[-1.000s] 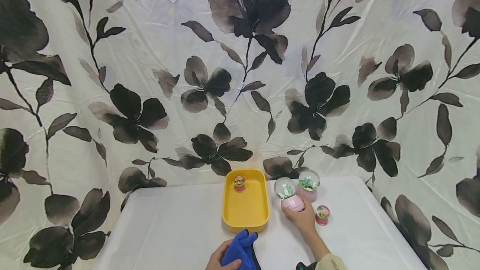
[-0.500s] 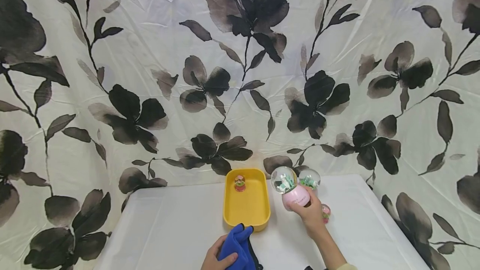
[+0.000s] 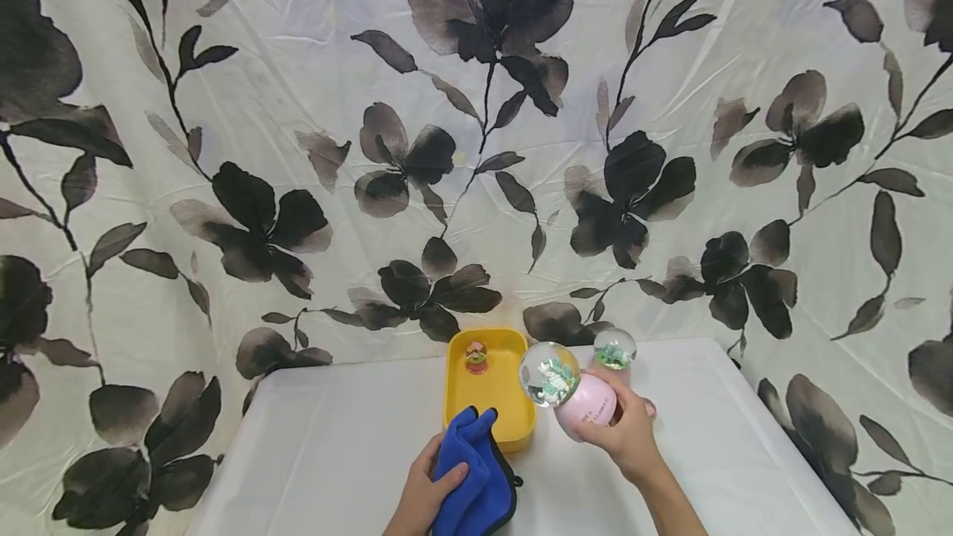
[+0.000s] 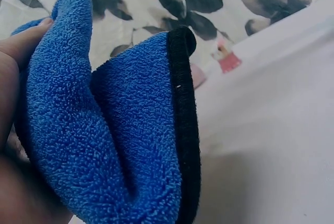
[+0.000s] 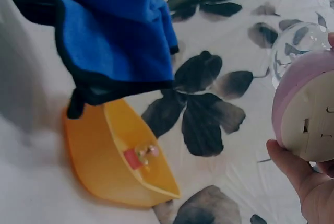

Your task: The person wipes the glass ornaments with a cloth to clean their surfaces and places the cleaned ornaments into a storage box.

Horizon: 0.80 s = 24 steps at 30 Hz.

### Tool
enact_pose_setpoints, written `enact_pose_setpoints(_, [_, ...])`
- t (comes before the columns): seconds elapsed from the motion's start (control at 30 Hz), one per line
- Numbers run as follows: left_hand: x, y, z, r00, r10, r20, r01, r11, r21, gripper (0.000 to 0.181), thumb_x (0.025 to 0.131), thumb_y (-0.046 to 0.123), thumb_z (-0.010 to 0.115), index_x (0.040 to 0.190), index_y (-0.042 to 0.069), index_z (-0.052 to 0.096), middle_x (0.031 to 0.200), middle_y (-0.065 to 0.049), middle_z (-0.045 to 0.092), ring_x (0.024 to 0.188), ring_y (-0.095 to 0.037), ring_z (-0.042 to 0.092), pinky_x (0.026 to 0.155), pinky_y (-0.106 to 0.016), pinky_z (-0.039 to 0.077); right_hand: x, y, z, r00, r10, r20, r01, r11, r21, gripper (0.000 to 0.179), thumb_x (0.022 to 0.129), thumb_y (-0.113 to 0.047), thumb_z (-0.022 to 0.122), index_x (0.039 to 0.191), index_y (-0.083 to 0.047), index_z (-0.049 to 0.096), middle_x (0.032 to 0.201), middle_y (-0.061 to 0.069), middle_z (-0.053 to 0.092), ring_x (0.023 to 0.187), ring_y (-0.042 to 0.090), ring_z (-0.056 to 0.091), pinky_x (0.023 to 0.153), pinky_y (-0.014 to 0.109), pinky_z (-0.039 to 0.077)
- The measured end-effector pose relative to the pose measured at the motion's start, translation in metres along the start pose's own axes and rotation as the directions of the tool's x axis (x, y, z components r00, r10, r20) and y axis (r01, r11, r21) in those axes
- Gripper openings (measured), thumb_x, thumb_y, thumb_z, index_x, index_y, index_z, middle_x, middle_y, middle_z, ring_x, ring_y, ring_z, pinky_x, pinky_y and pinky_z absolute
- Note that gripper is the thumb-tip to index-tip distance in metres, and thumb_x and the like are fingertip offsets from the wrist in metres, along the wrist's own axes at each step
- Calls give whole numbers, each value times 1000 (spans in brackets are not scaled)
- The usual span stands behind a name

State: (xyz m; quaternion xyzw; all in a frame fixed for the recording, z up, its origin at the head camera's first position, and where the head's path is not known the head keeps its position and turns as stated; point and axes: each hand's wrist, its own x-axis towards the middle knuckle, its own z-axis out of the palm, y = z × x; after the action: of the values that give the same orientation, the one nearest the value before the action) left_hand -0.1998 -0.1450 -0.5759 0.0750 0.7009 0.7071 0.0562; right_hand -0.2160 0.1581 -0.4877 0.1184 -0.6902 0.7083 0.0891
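Observation:
My right hand (image 3: 629,433) grips a large snow globe (image 3: 588,405) by its pink base, tilted so the clear dome leans left. The right wrist view shows the pale underside of that snow globe (image 5: 308,109) facing the camera. A blue cloth (image 3: 472,470) with black edging hangs folded in my left hand (image 3: 428,482), thumb in front. In the left wrist view the cloth (image 4: 104,114) covers most of the fingers. The dome stands just right of the yellow tray (image 3: 521,437), and the cloth overlaps the tray's near end.
Inside the tray, at its far left, is a small snow globe (image 3: 476,357) with a red base. Another large snow globe (image 3: 615,350) stands behind my right hand. A second small snow globe (image 3: 650,409) is mostly hidden by that hand. Patterned fabric (image 3: 476,147) hangs behind the white table (image 3: 335,437).
The large snow globe has been raised from beside the other one, tipped left and brought nearer. My left hand has moved up with the cloth, toward the tray.

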Motion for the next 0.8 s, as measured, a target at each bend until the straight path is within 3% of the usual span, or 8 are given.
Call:
enact_pose_setpoints(0.27, [3, 11, 1, 997, -16, -69, 13, 999, -47, 60, 97, 25, 61, 146, 2, 36, 140, -20, 47, 123, -31, 50, 102, -47, 39, -16, 12, 10, 991, 49, 128, -52, 998, 19, 57, 69, 3, 79, 122, 1, 56, 115, 21, 55, 92, 27, 61, 71, 38, 56])
enact_pose_setpoints(0.37, [8, 14, 5, 998, -47, -51, 43, 996, -77, 63, 97, 30, 60, 148, 5, 33, 143, -19, 43, 127, -32, 46, 103, -48, 37, -25, 21, 12, 988, 72, 135, -74, 997, 10, 57, 68, 2, 80, 120, 0, 58, 114, 21, 56, 90, 25, 62, 71, 37, 56])
enact_pose_setpoints(0.6, [10, 27, 16, 993, -48, 112, 71, 975, -212, 63, 102, 30, 50, 153, 5, 22, 151, -20, 33, 136, -35, 34, 108, -52, 28, -38, 39, 23, 980, 107, 166, -93, 991, -91, 59, 65, -5, 86, 119, -4, 60, 112, 15, 58, 90, 22, 61, 71, 33, 54])
enact_pose_setpoints(0.7, [8, 34, 18, 975, -49, 218, 105, 962, -251, 65, 105, 34, 42, 155, 7, 13, 153, -20, 28, 137, -34, 31, 109, -54, 25, -37, 43, 31, 978, 95, 184, -67, 986, -153, 60, 63, -11, 88, 117, -8, 62, 109, 10, 60, 89, 20, 61, 69, 32, 54])
enact_pose_setpoints(0.8, [10, 41, 19, 952, -62, 298, 150, 947, -284, 65, 104, 38, 41, 156, 15, 11, 150, -18, 33, 133, -33, 37, 106, -54, 31, -32, 43, 38, 974, 77, 211, -38, 982, -184, 58, 62, -15, 90, 114, -13, 64, 107, 6, 62, 89, 20, 61, 70, 32, 54])
